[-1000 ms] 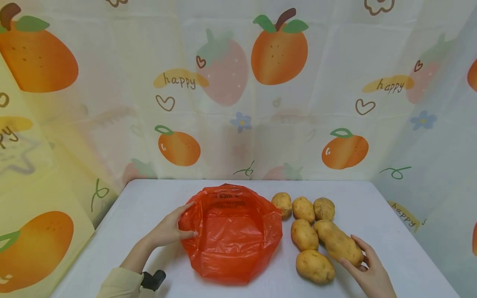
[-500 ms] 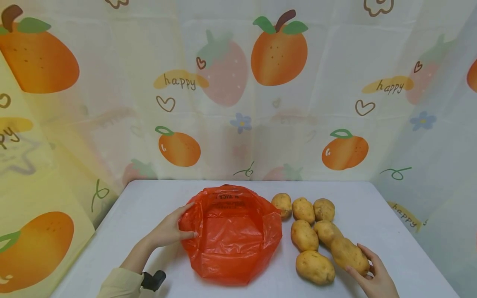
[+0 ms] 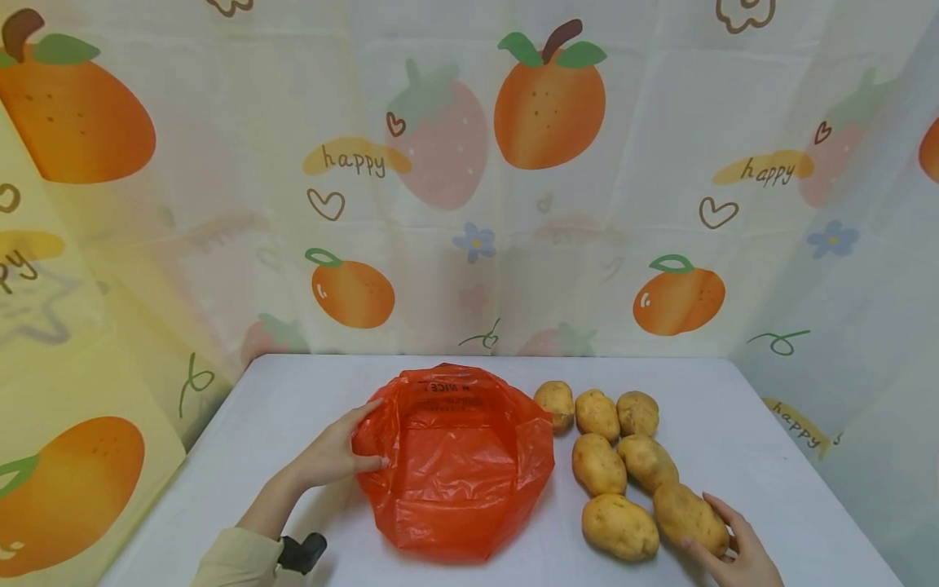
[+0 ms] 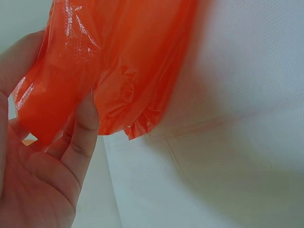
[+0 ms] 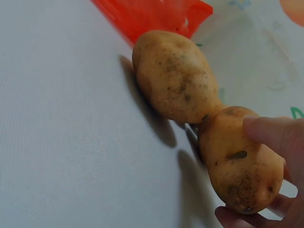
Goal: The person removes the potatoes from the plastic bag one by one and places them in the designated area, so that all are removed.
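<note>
A red plastic bag [image 3: 458, 465] stands on the table with its mouth spread toward me. My left hand [image 3: 330, 452] holds the bag's left rim, thumb in front; the left wrist view shows the red film [image 4: 71, 71] between thumb and fingers. At the lower right, my right hand [image 3: 741, 546] grips a potato [image 3: 689, 518] at its right end. In the right wrist view thumb and fingers lie around this potato [image 5: 240, 166], close beside another potato [image 5: 175, 76]. That neighbour is the front-left potato [image 3: 619, 527] in the head view.
Several more potatoes stand in rows right of the bag, among them a middle one [image 3: 599, 463], one behind the held potato [image 3: 647, 461] and a back-right one [image 3: 637, 413]. The white table [image 3: 308, 391] meets a fruit-printed cloth [image 3: 469, 285] at its back edge.
My right hand has brought its potato toward me and slightly right, down from over the potato behind it to the front row. The left hand and bag have stayed in place.
</note>
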Demonstrator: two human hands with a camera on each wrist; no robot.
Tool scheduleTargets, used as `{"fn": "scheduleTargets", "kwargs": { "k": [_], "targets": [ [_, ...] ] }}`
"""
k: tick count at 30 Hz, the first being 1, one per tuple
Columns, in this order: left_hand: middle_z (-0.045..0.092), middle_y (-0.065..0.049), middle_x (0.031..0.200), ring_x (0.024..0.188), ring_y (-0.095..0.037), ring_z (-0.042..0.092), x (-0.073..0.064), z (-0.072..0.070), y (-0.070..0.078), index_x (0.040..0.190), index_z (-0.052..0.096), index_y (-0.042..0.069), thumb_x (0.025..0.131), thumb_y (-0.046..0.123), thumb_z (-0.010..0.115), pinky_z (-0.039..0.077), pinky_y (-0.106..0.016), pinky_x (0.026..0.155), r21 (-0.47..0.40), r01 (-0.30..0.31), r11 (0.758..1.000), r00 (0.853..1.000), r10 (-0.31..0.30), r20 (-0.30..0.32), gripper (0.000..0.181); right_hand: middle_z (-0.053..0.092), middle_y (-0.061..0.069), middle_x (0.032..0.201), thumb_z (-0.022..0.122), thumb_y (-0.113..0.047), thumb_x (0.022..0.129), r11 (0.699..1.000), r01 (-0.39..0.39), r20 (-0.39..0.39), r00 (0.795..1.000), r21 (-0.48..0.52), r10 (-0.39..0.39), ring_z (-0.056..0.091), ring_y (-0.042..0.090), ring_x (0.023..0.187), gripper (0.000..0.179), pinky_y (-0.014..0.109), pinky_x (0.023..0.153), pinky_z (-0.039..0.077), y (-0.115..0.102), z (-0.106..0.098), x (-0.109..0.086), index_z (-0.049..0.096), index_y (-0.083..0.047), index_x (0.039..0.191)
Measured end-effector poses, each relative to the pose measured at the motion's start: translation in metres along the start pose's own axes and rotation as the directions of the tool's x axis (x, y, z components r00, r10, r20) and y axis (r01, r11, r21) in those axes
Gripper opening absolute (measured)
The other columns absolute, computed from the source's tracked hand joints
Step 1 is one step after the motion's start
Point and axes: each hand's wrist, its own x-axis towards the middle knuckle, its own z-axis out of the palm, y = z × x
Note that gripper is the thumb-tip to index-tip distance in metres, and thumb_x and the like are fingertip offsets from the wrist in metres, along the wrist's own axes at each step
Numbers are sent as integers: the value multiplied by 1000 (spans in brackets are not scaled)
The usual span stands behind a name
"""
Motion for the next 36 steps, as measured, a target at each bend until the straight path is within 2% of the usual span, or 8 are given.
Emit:
{"fn": "scheduleTargets", "kwargs": {
  "k": [2, 6, 12, 16, 24, 31, 34, 36],
  "targets": [
    [44, -8, 134, 114, -27, 49, 0, 0, 0, 143, 32, 21, 67, 29, 82, 54, -39, 82, -4, 1, 1000, 1000, -1, 0, 92, 29, 29, 136, 70, -40, 78, 1000, 1, 12, 1000, -17, -1, 49, 44, 107, 88, 33, 77, 49, 2, 0, 1, 24, 4, 139],
    [44, -9, 134, 114, -28, 49, 0, 0, -1, 143, 32, 21, 67, 29, 82, 54, -39, 81, -2, 3, 1000, 1000, -3, -2, 92, 28, 31, 136, 68, -46, 79, 999, -24, 54, 998, -43, 26, 48, 46, 109, 91, 47, 84, 47, 4, 0, 3, 22, 4, 140],
    [43, -9, 135, 114, -28, 49, 0, 0, -1, 143, 32, 22, 67, 30, 81, 53, -40, 82, 7, 1, 1000, 1000, -1, 2, 91, 31, 34, 134, 67, -50, 78, 995, -37, 67, 997, -89, 43, 51, 45, 105, 93, 46, 81, 49, 5, 1, 4, 23, 4, 140],
    [43, -9, 136, 114, -28, 49, 0, -1, -1, 143, 32, 22, 67, 30, 81, 53, -40, 83, 10, 0, 1000, 1000, 0, 3, 91, 31, 35, 135, 66, -50, 78, 993, -31, 79, 996, -112, 40, 48, 47, 109, 93, 42, 79, 51, 6, 0, 4, 23, 4, 140],
    [44, -9, 134, 112, -27, 50, 1, -2, -3, 143, 31, 20, 67, 32, 81, 54, -39, 81, 12, -6, 1000, 1000, 6, 8, 92, 32, 34, 137, 64, -43, 82, 983, 95, 105, 991, -157, -79, 34, 51, 122, 87, 54, 93, 41, 7, -1, 3, 23, 7, 140],
    [46, -9, 132, 112, -27, 51, -1, -3, -2, 143, 31, 19, 67, 31, 81, 54, -38, 80, 9, -8, 1000, 1000, 8, 8, 91, 35, 36, 134, 64, -41, 83, 975, 142, 87, 988, -174, -128, 36, 52, 119, 86, 59, 92, 39, 9, 0, 2, 24, 9, 140],
    [45, -9, 133, 112, -27, 50, -1, -3, -2, 143, 31, 19, 67, 32, 81, 54, -38, 80, 15, -12, 1000, 1000, 12, 5, 92, 34, 35, 135, 64, -41, 83, 978, 133, 92, 989, -163, -119, 35, 52, 120, 86, 59, 93, 39, 8, 0, 2, 23, 8, 140],
    [45, -9, 134, 113, -28, 50, -1, -3, -2, 143, 31, 19, 67, 34, 81, 54, -39, 81, 19, -15, 1000, 1000, 15, 4, 92, 31, 34, 138, 61, -46, 85, 985, 89, 110, 991, -147, -73, 33, 51, 122, 87, 56, 92, 41, 6, -1, 3, 20, 6, 142]
  ]
}}
